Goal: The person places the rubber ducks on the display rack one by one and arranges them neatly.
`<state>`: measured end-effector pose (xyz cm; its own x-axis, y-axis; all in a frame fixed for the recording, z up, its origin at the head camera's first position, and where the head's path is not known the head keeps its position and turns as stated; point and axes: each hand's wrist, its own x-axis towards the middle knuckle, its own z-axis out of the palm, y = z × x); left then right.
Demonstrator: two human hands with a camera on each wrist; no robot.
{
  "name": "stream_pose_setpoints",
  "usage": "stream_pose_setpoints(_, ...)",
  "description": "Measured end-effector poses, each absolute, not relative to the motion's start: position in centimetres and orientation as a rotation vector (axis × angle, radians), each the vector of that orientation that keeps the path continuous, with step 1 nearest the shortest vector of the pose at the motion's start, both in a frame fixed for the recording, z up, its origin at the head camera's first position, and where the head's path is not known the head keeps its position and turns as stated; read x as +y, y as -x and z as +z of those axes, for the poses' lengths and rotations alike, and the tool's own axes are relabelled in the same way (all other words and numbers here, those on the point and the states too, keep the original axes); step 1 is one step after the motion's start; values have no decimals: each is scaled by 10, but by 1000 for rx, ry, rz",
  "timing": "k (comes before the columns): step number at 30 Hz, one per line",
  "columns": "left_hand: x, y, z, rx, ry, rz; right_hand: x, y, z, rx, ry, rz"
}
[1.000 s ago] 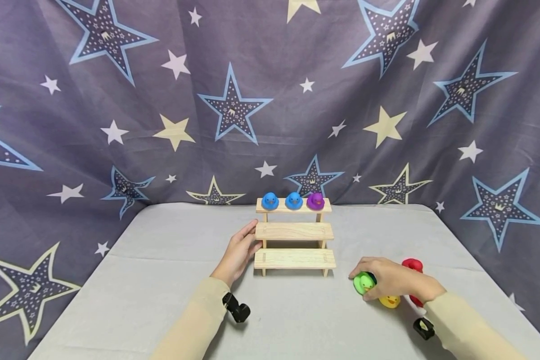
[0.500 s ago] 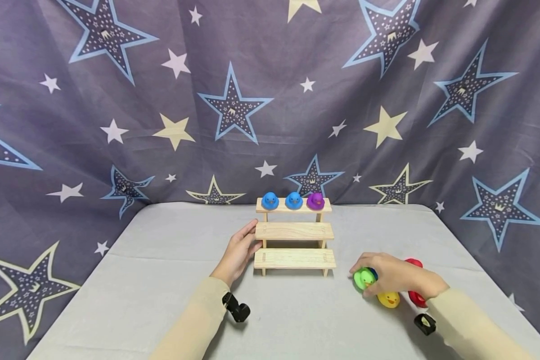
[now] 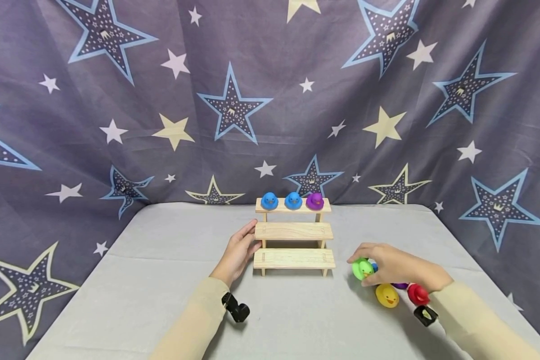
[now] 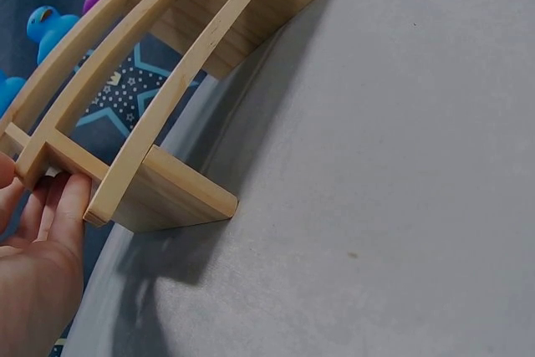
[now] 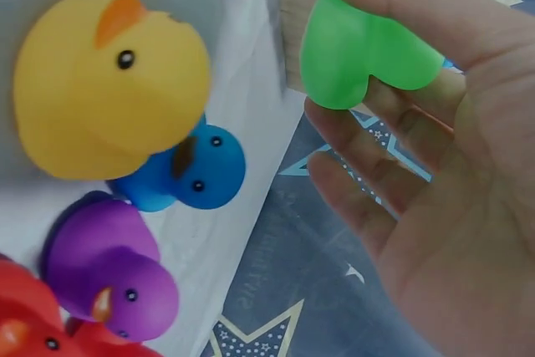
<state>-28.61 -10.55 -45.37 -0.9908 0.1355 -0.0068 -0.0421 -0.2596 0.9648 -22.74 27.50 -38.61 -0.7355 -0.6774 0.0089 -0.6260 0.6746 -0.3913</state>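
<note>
Our left hand (image 3: 235,253) grips the shelf (image 3: 294,231) at one end, likely steadying it, while right of it our right hand (image 3: 392,265) pinches a green duck (image 3: 362,269).

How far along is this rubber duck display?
Looks done: two blue ducks and a purple duck sit on the top tier of the wooden stand. In hand: the right hand holds a green duck; the left hand holds the stand. Probably left: the yellow duck, another blue duck, another purple duck and the red ducks on the table.
</note>
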Motion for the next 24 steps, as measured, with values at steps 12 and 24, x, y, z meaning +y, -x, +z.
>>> stream_pose_setpoints(12,-106,287,-454,1842,-119,2399,257,236,-379,2748,1194,-595)
stream_pose_setpoints(24,-106,286,-454,1842,-112,2403,217,249,-374,2783,1264,-630)
